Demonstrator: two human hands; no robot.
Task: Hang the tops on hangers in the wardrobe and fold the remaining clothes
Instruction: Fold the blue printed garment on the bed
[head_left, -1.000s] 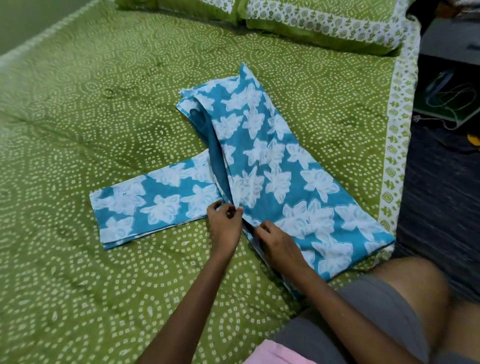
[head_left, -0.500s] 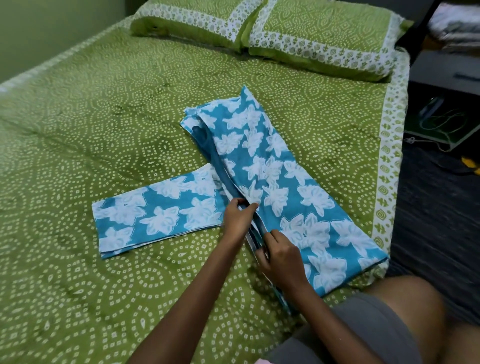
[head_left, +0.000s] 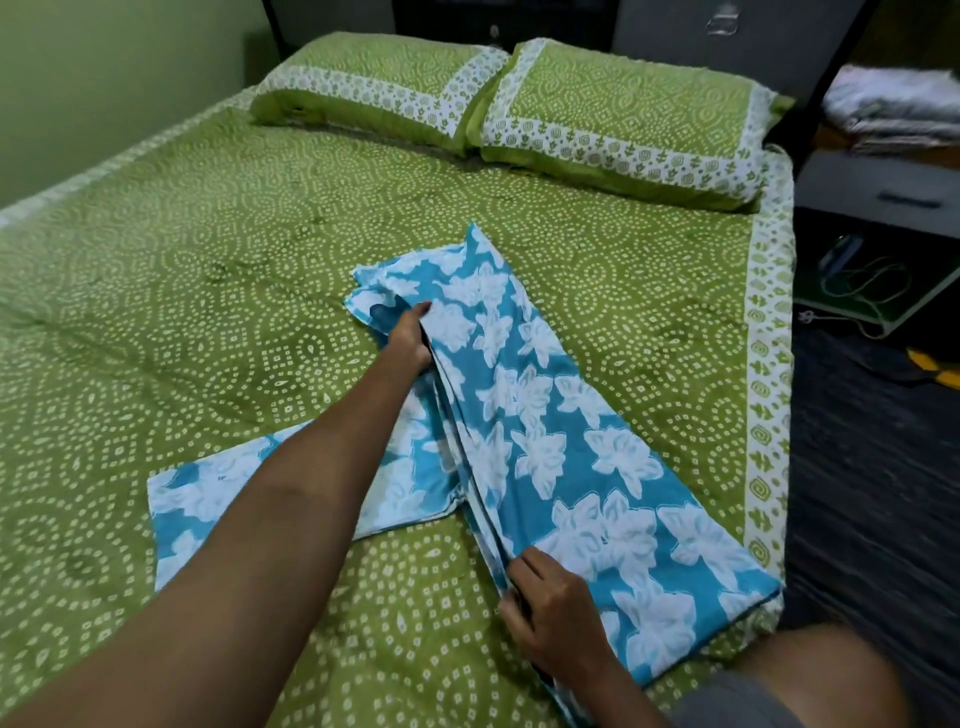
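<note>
Blue floral garment (head_left: 545, 441) is lying mid-bedspread (head_left: 208, 312); the left hand (head_left: 410, 338) is gripping its folded edge farther up, the right hand (head_left: 550, 613) pinching it nearer. Both should be keeping layers aligned and taut.

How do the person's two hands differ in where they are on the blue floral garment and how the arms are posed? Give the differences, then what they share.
The left hand is at the far end of the blue floral garment; the right hand is at the near end. The left arm is stretched out; the right arm is bent close to the body. Both grip the garment's folded edge, which lies on the green bedsheet.
</note>
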